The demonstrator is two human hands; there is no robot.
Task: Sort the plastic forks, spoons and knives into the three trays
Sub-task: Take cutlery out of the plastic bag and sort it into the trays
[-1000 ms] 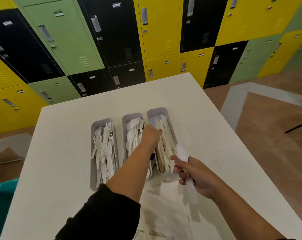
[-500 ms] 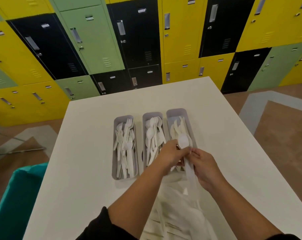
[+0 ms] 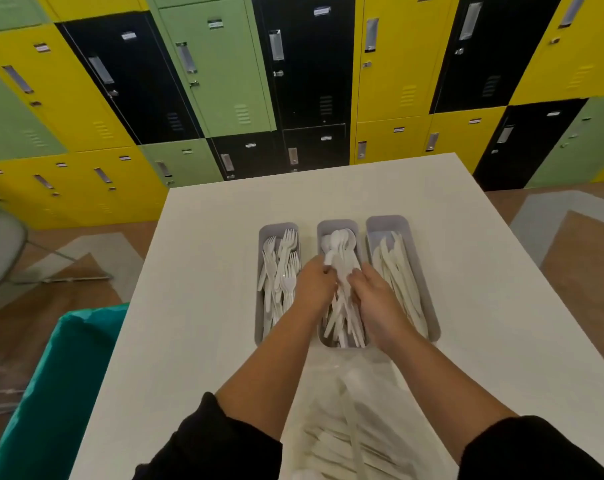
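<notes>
While both hands meet over the middle tray (image 3: 338, 225), the left hand (image 3: 315, 285) and right hand (image 3: 375, 295) pinch a spoon (image 3: 335, 251) above its spoons.

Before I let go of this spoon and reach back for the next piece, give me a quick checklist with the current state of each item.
1. Both hands over the spoon tray: ok. Left hand and right hand are above the middle tray.
2. Spoon pinched between the hands: ok, though which hand carries it, cannot tell.
3. Fork tray holds only forks: ok as far as visible.
4. Knife tray holds only knives: ok as far as visible.
5. Unsorted pile left near the table edge: not ok, more pieces remain.
6. Piece types in that pile: cannot tell, blurred.
</notes>
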